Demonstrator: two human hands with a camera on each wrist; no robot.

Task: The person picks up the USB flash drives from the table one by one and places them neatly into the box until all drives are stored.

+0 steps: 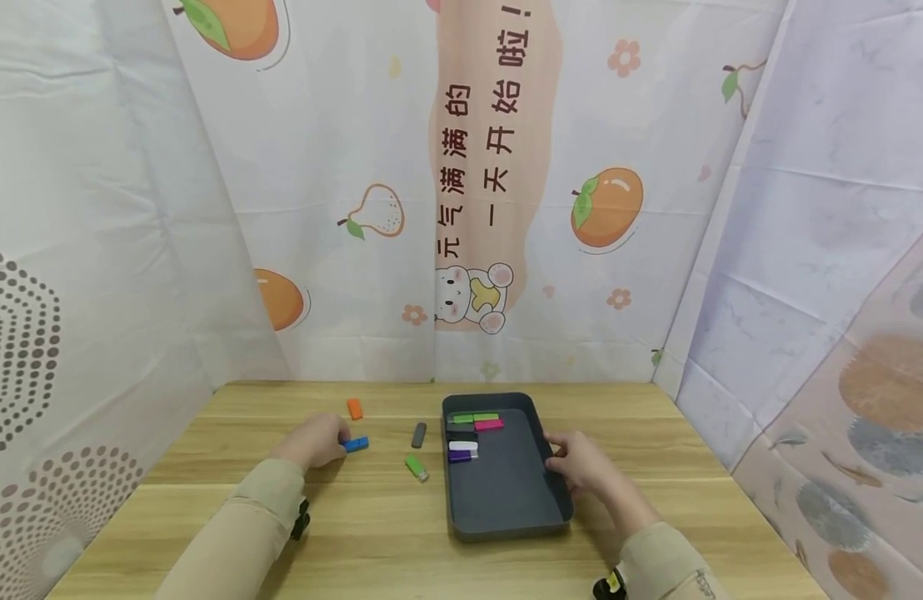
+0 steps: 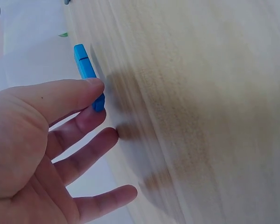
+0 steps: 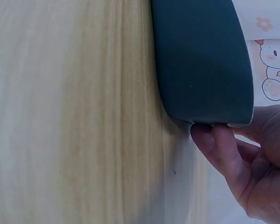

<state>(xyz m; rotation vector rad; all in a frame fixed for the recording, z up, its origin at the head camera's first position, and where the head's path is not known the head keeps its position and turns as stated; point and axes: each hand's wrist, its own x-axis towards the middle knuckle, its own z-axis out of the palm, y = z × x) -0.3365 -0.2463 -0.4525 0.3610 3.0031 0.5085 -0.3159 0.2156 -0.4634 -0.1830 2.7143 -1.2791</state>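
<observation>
Between thumb and index finger, my left hand [image 1: 322, 440] pinches a blue USB stick [image 2: 85, 65], its other fingers spread close over the table. To the right of that hand, a grey USB stick [image 1: 419, 435] and a green USB stick [image 1: 416, 467] lie loose on the wood. An orange USB stick [image 1: 355, 408] lies farther back. My right hand [image 1: 581, 462] holds the right wall of a dark grey tray [image 1: 506, 500], fingertips against the outside and thumb by the rim. Several USB sticks lie along the tray's left side, among them a pink one [image 1: 489, 425] and a white one [image 1: 463, 446].
The wooden table [image 1: 371, 533] ends at a printed curtain [image 1: 341, 350] at the back. More curtains hang on the left and right sides. Inside the tray, a purple USB stick [image 1: 460, 456] is nearest the front of the group.
</observation>
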